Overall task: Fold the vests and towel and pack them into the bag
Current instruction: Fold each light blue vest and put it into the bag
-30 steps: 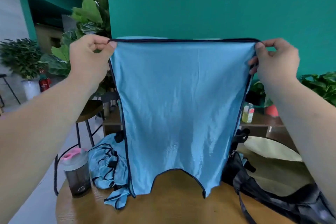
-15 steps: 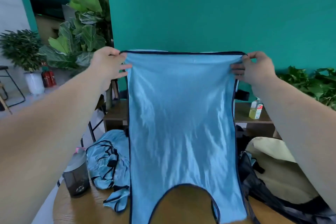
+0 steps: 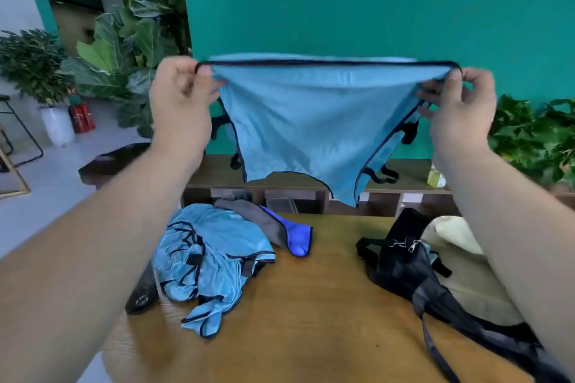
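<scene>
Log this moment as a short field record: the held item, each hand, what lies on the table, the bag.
held item: light blue vest, stretched by its top hem, hanging clear of the table
left grip: pinches the hem's left corner
right grip: pinches the hem's right corner
on table, left: crumpled blue vests; grey and blue towel just beyond them
bag: black bag on the table's right side, contents unclear
folding: none of the items lies visibly folded
</scene>
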`<state>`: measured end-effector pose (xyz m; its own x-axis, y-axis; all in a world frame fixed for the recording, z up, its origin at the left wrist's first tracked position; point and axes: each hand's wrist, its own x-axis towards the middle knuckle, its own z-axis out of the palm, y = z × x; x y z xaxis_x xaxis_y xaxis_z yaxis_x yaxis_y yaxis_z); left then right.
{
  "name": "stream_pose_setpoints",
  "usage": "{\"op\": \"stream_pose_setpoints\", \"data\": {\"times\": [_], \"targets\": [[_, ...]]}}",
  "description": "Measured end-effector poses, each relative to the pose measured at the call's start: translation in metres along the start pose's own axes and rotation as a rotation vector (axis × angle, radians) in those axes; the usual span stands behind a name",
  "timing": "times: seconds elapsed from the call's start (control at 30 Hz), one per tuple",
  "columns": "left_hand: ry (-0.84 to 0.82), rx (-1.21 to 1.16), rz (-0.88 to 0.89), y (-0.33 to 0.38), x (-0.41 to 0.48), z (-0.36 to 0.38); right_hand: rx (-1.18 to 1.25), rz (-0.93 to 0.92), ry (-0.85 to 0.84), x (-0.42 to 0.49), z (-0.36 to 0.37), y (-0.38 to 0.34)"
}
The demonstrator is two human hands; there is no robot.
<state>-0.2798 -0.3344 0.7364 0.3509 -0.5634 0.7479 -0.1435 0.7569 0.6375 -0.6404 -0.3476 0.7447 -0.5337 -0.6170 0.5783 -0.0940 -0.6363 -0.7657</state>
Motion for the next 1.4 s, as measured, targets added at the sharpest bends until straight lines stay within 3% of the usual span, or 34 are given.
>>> {"op": "stream_pose_setpoints", "data": {"times": [0.1, 0.3, 0.43, 0.53, 0.63, 0.93, 1.13, 1.4], "targets": [[-0.024, 0.152, -0.033, -0.029, -0.083, -0.03, -0.14, 0.029, 0.031, -0.066, -0.033, 0.035], [-0.08, 0.437, -0.319, -0.093, -0.269, -0.094, -0.471, 0.281, -0.066, -0.224, -0.121, 0.134], [-0.135, 0.605, -0.438, -0.11, -0.339, -0.123, -0.717, 0.123, -0.249, -0.293, -0.164, 0.163], [-0.235, 0.744, -0.302, -0.105, -0.355, -0.128, -0.705, 0.119, -0.405, -0.31, -0.185, 0.176], [-0.306, 0.679, -0.332, -0.097, -0.36, -0.132, -0.694, 0.208, -0.545, -0.314, -0.192, 0.167], [-0.372, 0.737, -0.232, -0.086, -0.353, -0.146, -0.718, 0.222, -0.398, -0.301, -0.209, 0.156], [-0.431, 0.616, -0.251, -0.065, -0.362, -0.149, -0.704, 0.166, -0.392, -0.305, -0.219, 0.141], [-0.327, 0.515, -0.389, -0.055, -0.366, -0.142, -0.705, 0.126, -0.435, -0.304, -0.223, 0.145]]}}
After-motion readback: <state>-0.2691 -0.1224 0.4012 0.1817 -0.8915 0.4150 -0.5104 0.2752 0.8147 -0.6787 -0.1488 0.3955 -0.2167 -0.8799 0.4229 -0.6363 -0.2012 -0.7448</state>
